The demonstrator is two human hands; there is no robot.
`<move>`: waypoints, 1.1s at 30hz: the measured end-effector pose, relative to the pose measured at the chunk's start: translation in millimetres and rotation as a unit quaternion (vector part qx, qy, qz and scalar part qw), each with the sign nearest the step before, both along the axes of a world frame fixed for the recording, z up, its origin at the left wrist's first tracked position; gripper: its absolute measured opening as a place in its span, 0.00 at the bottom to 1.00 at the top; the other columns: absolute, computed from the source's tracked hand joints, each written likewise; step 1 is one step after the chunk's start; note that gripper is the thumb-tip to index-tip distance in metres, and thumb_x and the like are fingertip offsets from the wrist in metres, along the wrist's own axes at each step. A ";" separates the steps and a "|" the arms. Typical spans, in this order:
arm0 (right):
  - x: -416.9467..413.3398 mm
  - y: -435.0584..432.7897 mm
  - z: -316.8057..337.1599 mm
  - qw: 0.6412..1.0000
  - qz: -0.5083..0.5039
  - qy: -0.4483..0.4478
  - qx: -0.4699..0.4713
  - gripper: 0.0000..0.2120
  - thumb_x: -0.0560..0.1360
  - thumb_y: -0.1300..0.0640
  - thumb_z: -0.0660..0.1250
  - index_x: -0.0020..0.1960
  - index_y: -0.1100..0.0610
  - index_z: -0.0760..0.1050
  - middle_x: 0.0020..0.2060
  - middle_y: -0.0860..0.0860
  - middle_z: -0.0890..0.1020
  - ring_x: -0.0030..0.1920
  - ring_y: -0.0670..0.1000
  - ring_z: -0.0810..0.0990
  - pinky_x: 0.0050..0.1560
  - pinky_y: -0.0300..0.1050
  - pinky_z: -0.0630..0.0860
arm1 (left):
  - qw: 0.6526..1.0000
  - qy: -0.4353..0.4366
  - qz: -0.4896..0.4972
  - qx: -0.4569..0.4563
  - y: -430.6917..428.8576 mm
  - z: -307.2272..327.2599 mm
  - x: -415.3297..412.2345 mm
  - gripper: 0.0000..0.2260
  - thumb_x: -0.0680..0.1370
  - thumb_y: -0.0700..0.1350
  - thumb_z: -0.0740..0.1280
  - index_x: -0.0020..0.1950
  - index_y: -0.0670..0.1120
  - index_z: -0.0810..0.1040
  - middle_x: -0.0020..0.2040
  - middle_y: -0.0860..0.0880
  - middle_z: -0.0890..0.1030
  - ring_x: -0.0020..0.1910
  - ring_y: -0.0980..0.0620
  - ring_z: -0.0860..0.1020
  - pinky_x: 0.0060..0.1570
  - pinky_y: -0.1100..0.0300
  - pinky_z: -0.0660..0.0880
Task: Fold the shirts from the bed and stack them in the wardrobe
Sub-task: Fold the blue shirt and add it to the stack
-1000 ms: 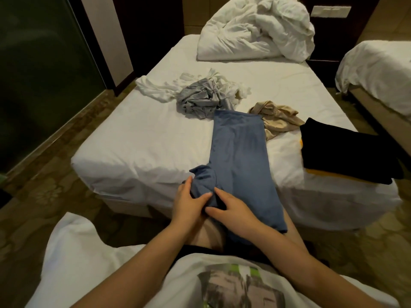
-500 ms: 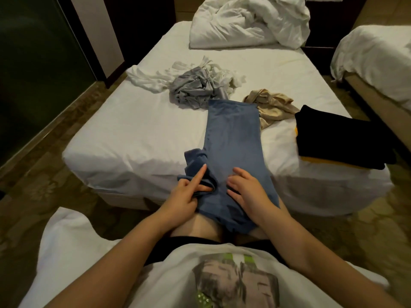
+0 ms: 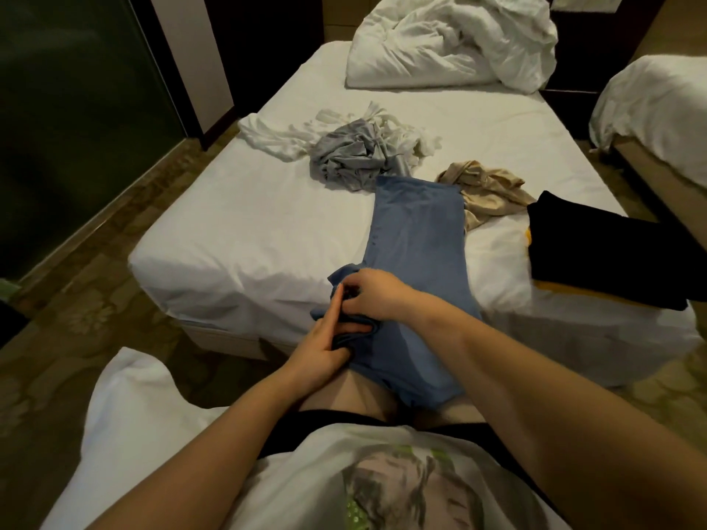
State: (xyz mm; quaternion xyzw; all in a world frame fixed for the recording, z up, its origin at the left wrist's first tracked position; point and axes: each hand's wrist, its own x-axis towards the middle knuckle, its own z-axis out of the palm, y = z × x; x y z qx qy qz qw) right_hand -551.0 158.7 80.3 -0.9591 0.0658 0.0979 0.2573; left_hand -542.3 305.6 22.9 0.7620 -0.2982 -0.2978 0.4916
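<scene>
Left hand (image 3: pixel 329 346) pinched a sleeve fold of the blue shirt (image 3: pixel 417 231), forefinger straight; right hand (image 3: pixel 373 296) curled round the same fold just above. The shirt lay lengthwise over the bed (image 3: pixel 229 231), hanging onto the person's lap.

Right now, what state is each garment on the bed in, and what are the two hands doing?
blue shirt: folded into a long strip, near end hanging over the edge of the bed.
left hand: grips the blue shirt's bunched side flap.
right hand: pinches the same flap.
grey shirt: crumpled.
white shirt: crumpled, unfolded.
beige shirt: crumpled.
black shirt: folded, atop a yellow garment.
duvet: bunched up at the far end.
</scene>
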 end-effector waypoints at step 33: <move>-25.0 -56.5 -31.2 0.855 -0.412 -0.045 0.312 0.12 0.75 0.63 0.65 0.57 0.54 0.71 0.50 0.54 0.75 0.45 0.53 0.75 0.37 0.44 0.75 | 0.982 -0.095 0.051 0.154 -25.4 14.8 36.4 0.22 0.74 0.43 0.69 0.65 0.57 0.72 0.45 0.47 0.79 0.47 0.47 0.79 0.50 0.53 0.76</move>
